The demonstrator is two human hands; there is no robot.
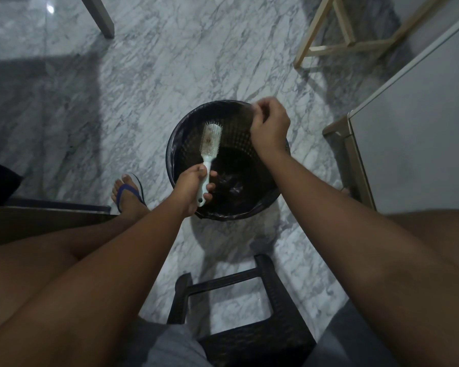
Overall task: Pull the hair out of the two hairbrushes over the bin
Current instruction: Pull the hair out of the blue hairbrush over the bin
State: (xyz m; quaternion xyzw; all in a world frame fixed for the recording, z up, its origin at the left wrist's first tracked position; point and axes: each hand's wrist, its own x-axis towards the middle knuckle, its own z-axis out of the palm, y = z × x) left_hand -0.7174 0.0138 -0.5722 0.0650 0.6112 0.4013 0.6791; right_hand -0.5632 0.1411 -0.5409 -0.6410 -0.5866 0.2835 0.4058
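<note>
A pale hairbrush (210, 144) is held over the black bin (182, 133), bristles up, with a clump of brownish hair still in its head. My left hand (192, 188) is shut on the brush's handle near the bin's front rim. My right hand (269, 123) is raised over the bin's far right rim, fingers pinched on a thin tuft of hair (245, 109) that trails from them. Dark clumps lie at the bottom of the bin. Only one hairbrush is in view.
The bin stands on a marble floor (143, 88). A dark wicker stool (249, 313) is under me, between my legs. My foot in a blue flip-flop (127, 193) is left of the bin. A white cabinet (408, 128) stands at right, wooden legs (355, 35) behind.
</note>
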